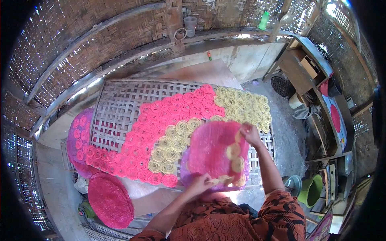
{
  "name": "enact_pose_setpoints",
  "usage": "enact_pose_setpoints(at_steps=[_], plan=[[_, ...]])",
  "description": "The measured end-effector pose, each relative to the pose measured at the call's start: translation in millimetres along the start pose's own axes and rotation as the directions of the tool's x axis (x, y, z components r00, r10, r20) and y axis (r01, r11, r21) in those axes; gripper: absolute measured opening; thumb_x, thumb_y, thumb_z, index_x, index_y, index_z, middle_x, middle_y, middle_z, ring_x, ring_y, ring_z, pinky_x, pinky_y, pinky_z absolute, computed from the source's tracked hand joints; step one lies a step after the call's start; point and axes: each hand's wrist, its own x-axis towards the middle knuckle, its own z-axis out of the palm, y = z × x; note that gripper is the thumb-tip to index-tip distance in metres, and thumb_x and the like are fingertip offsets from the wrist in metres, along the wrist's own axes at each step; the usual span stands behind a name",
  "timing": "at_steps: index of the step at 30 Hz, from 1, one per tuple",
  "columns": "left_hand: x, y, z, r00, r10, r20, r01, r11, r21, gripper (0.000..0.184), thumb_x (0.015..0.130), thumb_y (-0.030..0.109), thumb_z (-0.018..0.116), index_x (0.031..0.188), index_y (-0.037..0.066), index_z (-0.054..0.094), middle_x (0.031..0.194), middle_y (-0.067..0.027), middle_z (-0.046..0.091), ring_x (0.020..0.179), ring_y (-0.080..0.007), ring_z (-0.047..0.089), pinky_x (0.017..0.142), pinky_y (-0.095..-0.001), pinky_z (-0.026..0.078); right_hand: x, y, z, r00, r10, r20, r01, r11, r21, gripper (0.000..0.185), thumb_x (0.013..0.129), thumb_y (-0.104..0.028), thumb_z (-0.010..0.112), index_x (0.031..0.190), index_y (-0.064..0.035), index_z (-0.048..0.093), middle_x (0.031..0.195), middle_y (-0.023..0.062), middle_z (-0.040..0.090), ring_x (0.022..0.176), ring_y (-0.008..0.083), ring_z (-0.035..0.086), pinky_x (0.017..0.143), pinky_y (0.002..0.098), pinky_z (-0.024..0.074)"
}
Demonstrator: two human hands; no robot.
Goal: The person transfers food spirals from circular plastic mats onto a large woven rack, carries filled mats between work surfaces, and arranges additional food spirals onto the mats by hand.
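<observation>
Here, left hand (pixel 202 182) and right hand (pixel 250 135) pinch a pink sheet (pixel 211 144), grips closed.

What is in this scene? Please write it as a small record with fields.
left hand: at the near edge of the pink sheet; hold unclear
right hand: at its right edge; hold unclear
sheet: motion-blurred
slatted rack: bears pink coils and yellow coils
lower left: round pink object
lower right: green tub
wall ledge: green bottle

Two hands (pixel 250 135) (pixel 202 183), one lattice rack (pixel 116 112)
</observation>
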Motion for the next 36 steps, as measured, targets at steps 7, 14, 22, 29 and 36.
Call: enact_pose_setpoints(at_steps=[7,14,22,29,36], plan=[[-17.7,6.5,-35.1,0.995,-0.062,-0.079,0.056,0.995,-0.077,0.017,0.084,0.013,0.062,0.095,0.002,0.055,0.083,-0.0051,0.061,0.077,-0.0126,0.057,0.07,-0.0276,0.046,19.4,-73.3,20.3,0.952,-0.297,0.066,0.302,0.949,-0.087,0.016,0.073,-0.012,0.059,0.082,0.0016,0.061,0.077,0.0111,0.064,0.075,0.0178,0.059,0.071,0.0324,0.0471],[44.1,-1.5,-61.8,0.954,-0.069,-0.291,-0.089,0.863,-0.497,0.043,0.087,0.01,0.059,0.126,0.002,0.043,0.11,-0.0094,0.056,0.092,-0.0154,0.057,0.079,-0.0298,0.048,-36.3,-118.2,1.9,0.961,-0.112,0.251,0.07,0.983,0.172,0.006,0.083,-0.004,0.058,0.088,0.0003,0.058,0.074,0.0017,0.058,0.071,0.0078,0.054,0.065,0.0229,0.0444],[39.3,2.2,-68.3,0.957,-0.139,-0.253,0.039,0.931,-0.363,0.033,0.088,0.015,0.059,0.117,0.0,0.054,0.103,-0.0109,0.062,0.091,-0.0152,0.059,0.075,-0.0275,0.049,-37.0,-67.1,-68.4,0.978,0.085,-0.189,-0.037,0.969,0.243,0.017,0.088,-0.007,0.058,0.102,0.0036,0.061,0.087,0.0041,0.064,0.077,0.0085,0.058,0.07,0.0238,0.0476],[54.2,75.9,-60.9,0.974,-0.129,-0.187,0.002,0.827,-0.562,0.027,0.091,0.018,0.056,0.113,0.002,0.057,0.097,-0.0065,0.062,0.084,-0.0117,0.059,0.073,-0.0262,0.05,-6.3,74.8,-18.5,0.907,0.386,-0.167,-0.237,0.797,0.555,0.03,0.088,-0.016,0.059,0.113,-0.0001,0.06,0.091,0.0076,0.065,0.078,0.0116,0.06,0.067,0.0257,0.0501],[107.6,123.1,-16.0,0.993,0.104,-0.051,-0.114,0.775,-0.621,0.021,0.092,0.016,0.054,0.108,0.003,0.056,0.093,-0.0049,0.06,0.081,-0.0108,0.058,0.068,-0.0245,0.052,-61.2,14.7,-6.1,0.951,0.118,0.285,-0.273,0.753,0.599,0.063,0.084,-0.038,0.063,0.131,-0.0005,0.043,0.134,0.0159,0.046,0.121,0.0247,0.046,0.102,0.0367,0.0352]])
